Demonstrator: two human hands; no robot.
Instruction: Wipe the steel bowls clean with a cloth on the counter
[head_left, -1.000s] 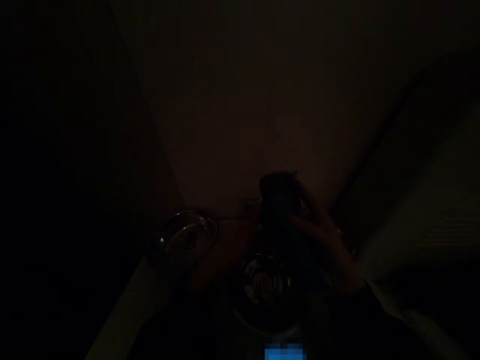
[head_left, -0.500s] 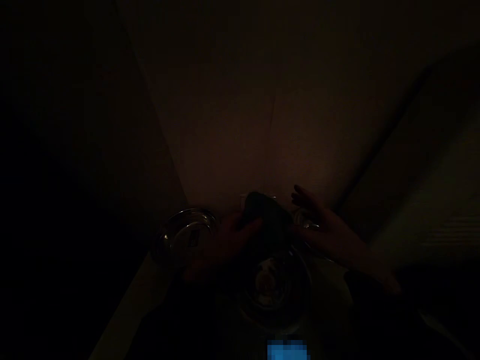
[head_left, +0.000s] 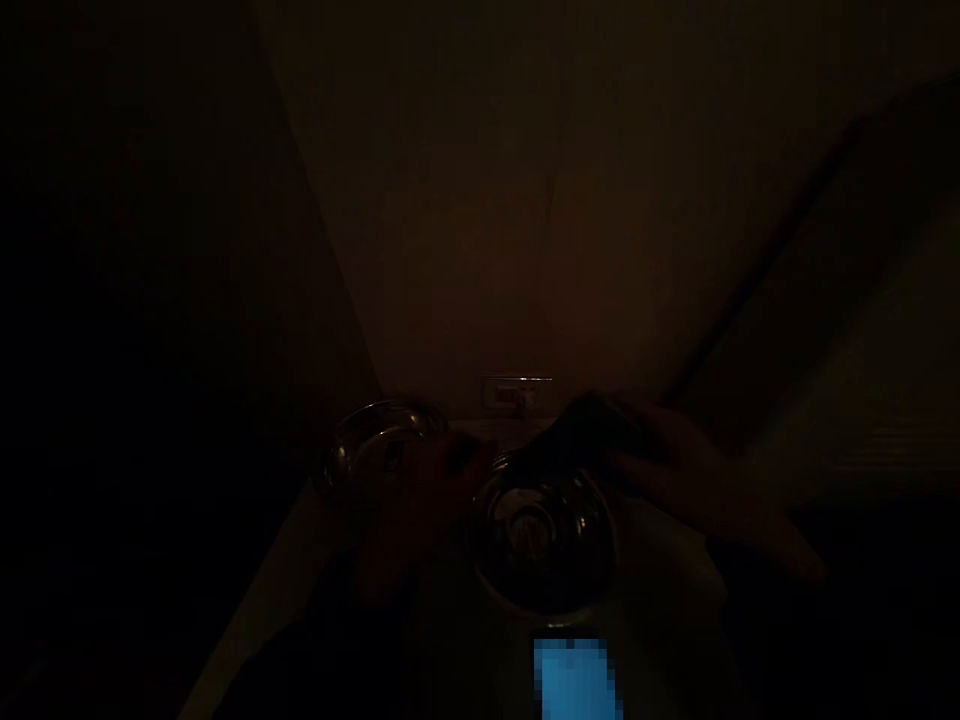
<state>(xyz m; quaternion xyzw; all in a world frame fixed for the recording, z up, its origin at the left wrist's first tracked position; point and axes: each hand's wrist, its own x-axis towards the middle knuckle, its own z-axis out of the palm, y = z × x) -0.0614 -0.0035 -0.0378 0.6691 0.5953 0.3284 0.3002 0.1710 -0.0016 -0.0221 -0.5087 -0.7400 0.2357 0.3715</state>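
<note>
Head view, v. dark, most detail lost in shadow. Shapes only, edges soft, colours hard to read.

The dark object [head_left: 585,430] sits low at the far rim of the shiny round bowl [head_left: 541,540], w/ its lower edge on or just over the rim; can't tell which. Its kind can't be made out: no label, no clear outline. In the earlier frames it was higher, clear of the bowl, upright in the R hand at first, then held btwn both hands.

R hand [head_left: 705,480] is on the right of the bowl, fingers reaching left over the dark object, apparently closed on it. Exact finger positions are lost in the dark. Earlier its fingers were spread wide; now they're flatter and lower.

L hand [head_left: 420,510] is a dim shape left of the bowl, near its rim and near the dark object. How far open it is and whether it holds anything can't be told.

Shiny shallow dish [head_left: 382,445] sits farther back on the left, partly behind the L hand. Small wall fitting [head_left: 516,393] shows beyond the hands. Pale counter edge [head_left: 262,590] runs down lower left. Blurred blue patch [head_left: 574,680] sits at bottom centre, just below the bowl, cut off by the frame; it looks larger than before.
</note>
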